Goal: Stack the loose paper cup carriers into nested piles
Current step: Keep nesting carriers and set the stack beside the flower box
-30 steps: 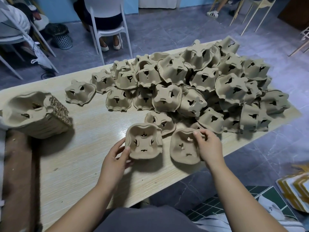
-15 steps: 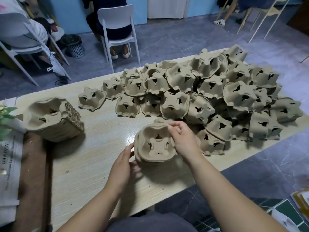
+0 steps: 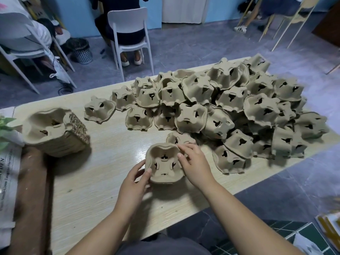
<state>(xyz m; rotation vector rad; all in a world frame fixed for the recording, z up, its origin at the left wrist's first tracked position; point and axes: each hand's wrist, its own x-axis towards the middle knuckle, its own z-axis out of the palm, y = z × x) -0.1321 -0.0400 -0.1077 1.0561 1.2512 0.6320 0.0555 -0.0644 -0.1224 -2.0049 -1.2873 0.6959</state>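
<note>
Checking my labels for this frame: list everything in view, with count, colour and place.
held carrier: one, tan, open side up, table's near edge, centre; whether more are nested under it is unclear
loose carriers: too many to count, tan, mostly upside down, heaped on the table's far and right part
nested stack: one, tan, lying on its side, table's left
table: one, light wood
white chairs: two, on the floor beyond the table
bin: one, dark mesh, floor between the chairs
plant leaves: green, left edge
left hand: grips the carrier's left side
right hand: grips its right rim
</note>
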